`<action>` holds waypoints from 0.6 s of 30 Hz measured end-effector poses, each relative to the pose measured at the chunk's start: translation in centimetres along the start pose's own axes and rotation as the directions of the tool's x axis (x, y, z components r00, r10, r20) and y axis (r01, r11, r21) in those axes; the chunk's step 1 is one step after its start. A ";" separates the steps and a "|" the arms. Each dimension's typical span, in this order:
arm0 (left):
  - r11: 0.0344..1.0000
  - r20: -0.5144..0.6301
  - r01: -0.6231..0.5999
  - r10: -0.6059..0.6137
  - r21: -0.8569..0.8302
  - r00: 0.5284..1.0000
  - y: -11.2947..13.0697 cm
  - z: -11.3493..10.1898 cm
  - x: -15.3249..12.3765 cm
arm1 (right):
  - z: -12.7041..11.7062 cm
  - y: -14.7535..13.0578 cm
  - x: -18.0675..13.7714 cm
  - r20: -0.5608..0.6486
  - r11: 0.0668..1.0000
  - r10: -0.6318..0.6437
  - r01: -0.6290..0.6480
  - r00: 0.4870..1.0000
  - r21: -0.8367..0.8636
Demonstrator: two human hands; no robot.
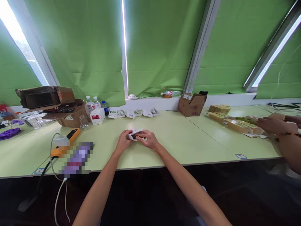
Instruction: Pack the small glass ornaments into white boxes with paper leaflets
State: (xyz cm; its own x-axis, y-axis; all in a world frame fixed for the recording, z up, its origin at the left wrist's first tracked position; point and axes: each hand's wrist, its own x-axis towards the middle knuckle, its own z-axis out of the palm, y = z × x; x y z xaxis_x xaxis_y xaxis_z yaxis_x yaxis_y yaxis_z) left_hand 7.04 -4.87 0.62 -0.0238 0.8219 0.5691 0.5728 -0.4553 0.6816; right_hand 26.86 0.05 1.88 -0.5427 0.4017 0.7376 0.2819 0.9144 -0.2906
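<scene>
Left fingers (127, 132) and right fingers (144, 134) close on opposite ends of a small white carton (138, 131) between them, above the worktop (171, 138); working its open end seems in hand, calling for steady support next.

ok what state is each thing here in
Small white carton, seemingly open, in left hand and right hand
Right brown cardboard box, open
Lower left brown cardboard box, open
Orange power strip, white charger seemingly plugged in
Blue-capped plastic bottle, upright
Red-labelled plastic bottle, lying
</scene>
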 end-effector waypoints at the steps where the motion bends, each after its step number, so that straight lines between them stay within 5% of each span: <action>1: 1.000 -0.003 -0.005 0.005 0.006 1.000 -0.1 0.0 0.0 | 0.0 0.0 0.0 0.004 1.000 0.004 -0.004 1.000 -0.003; 18: 1.000 -0.001 -0.011 0.011 0.009 1.000 0.0 0.0 -0.1 | 0.3 0.2 0.0 0.008 0.999 0.018 -0.018 1.000 -0.036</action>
State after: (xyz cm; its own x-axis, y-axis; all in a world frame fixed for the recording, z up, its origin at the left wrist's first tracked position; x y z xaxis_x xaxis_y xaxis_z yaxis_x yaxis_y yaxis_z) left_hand 7.05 -5.00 0.58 -0.0187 0.8163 0.5773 0.5802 -0.4614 0.6712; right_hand 26.67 0.28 1.65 -0.5436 0.4187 0.7275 0.3195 0.9047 -0.2819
